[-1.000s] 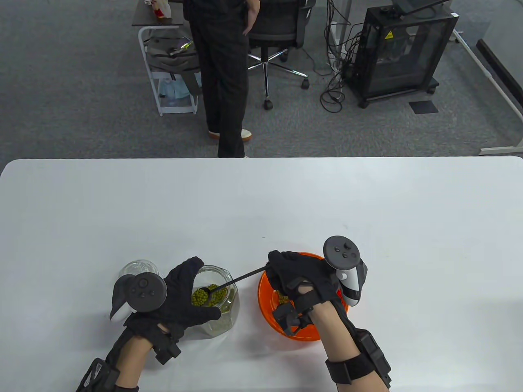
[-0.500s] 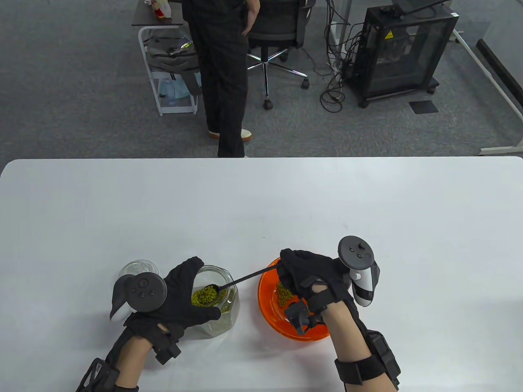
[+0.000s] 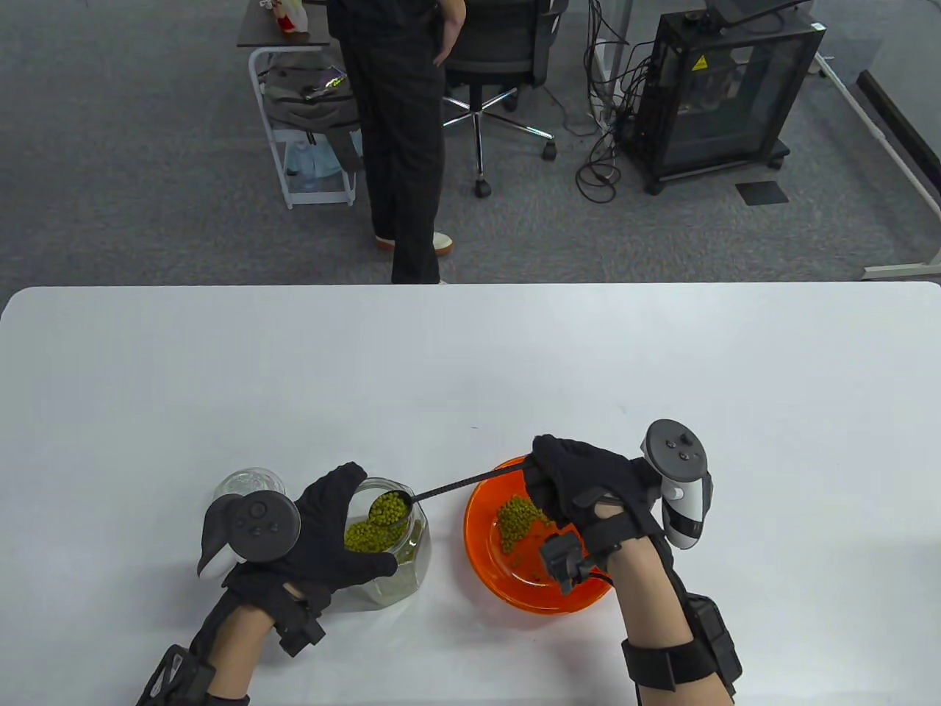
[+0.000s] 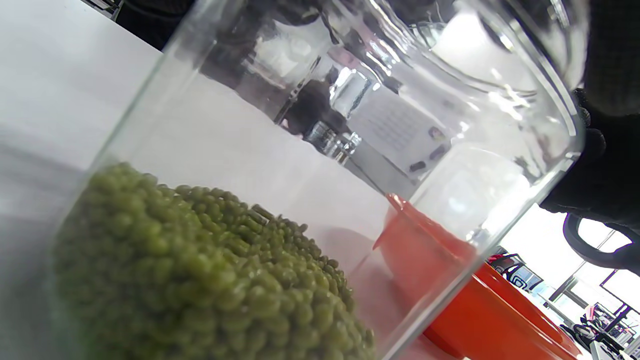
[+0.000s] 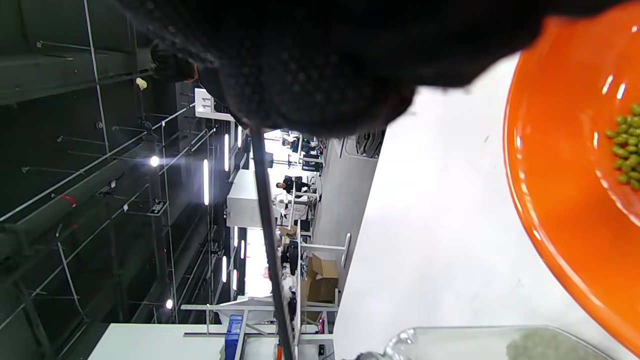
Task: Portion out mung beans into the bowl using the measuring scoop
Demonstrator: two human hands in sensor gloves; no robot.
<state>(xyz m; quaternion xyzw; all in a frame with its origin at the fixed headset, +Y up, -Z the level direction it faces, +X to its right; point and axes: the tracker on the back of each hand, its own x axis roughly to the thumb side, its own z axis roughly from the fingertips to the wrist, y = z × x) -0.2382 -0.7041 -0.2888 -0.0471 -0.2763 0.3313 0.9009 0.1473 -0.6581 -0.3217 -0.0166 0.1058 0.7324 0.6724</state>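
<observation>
While our left hand [image 3: 323, 533] wraps its fingers [image 3: 340, 482] around the glass jar [image 3: 393, 548] near the front edge of the bench [image 3: 470, 353], our right hand [image 3: 588, 489] pinches the far end of the measuring scoop [image 3: 441, 491] with curled fingers [image 3: 548, 460]. Its black handle slants across from above the bowl's rim to the jar mouth, and the bowl of the scoop, heaped with mung beans [image 3: 388, 507], sits level at the jar's opening. More beans fill the lower part of the jar (the left wrist view shows them piled against the glass [image 4: 210, 260]). Just to the right of the jar, apart from it, stands the orange bowl [image 3: 485, 566], with a small mound of beans [image 3: 522, 518] lying in its middle; our right wrist hangs over its right side. Behind the left hand's tracker a clear glass lid [image 3: 248, 483] rests on the bench. Beyond the far edge a person [image 3: 401, 140] stands on the carpet beside an office chair [image 3: 500, 66].
</observation>
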